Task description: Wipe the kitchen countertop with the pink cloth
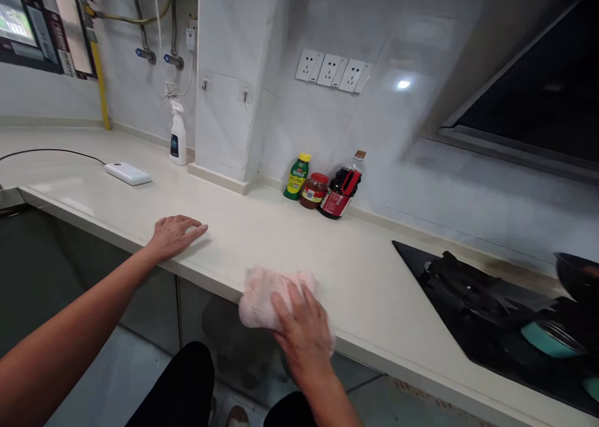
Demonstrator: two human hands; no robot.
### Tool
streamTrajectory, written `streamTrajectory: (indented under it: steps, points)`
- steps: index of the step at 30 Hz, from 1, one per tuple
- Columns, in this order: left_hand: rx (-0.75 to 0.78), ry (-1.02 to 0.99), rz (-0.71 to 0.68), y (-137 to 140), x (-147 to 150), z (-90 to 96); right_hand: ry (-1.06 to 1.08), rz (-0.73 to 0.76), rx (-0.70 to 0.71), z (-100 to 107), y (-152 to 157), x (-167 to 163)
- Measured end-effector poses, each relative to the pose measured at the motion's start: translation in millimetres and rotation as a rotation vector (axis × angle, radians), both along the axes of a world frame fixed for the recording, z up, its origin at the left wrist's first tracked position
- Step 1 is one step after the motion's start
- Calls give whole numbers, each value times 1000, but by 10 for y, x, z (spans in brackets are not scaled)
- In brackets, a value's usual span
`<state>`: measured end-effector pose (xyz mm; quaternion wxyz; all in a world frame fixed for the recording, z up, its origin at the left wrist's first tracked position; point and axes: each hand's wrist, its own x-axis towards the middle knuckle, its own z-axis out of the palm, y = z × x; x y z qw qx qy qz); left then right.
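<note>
My right hand [306, 333] presses down on a pink cloth [262, 296] with its fingers spread over the fabric. The cloth, slightly blurred, lies bunched on the white countertop [299, 246] and hangs a little past its front edge. Further left, my left hand [175, 236] rests on the counter near the edge, fingers stretched out and the thumb apart. A small pale patch shows between its thumb and fingers; I cannot tell whether it is bare counter.
Against the wall stand a green bottle [297, 177], a red-lidded jar [314, 191] and a dark sauce bottle [341, 186]. A white spray bottle [178, 135] and a white cabled device [128, 173] are at left. The black stove [449, 302] occupies the right, with a turquoise-sided pot [550, 339].
</note>
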<state>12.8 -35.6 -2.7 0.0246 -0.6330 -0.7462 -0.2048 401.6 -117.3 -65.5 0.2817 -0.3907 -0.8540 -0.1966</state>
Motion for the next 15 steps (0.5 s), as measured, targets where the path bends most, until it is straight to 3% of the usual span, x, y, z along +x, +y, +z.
streamTrajectory:
  steps: [5, 10, 15]
  points:
    - [-39, 101, 4, 10, 2, -26, -70, -309, 169, -332, -111, 1362]
    - [-26, 171, 29, 77, -48, -84, -74, -552, 209, -513, -227, 2511]
    - [-14, 155, 14, 82, -44, -64, -40, -608, 174, -540, -297, 3479]
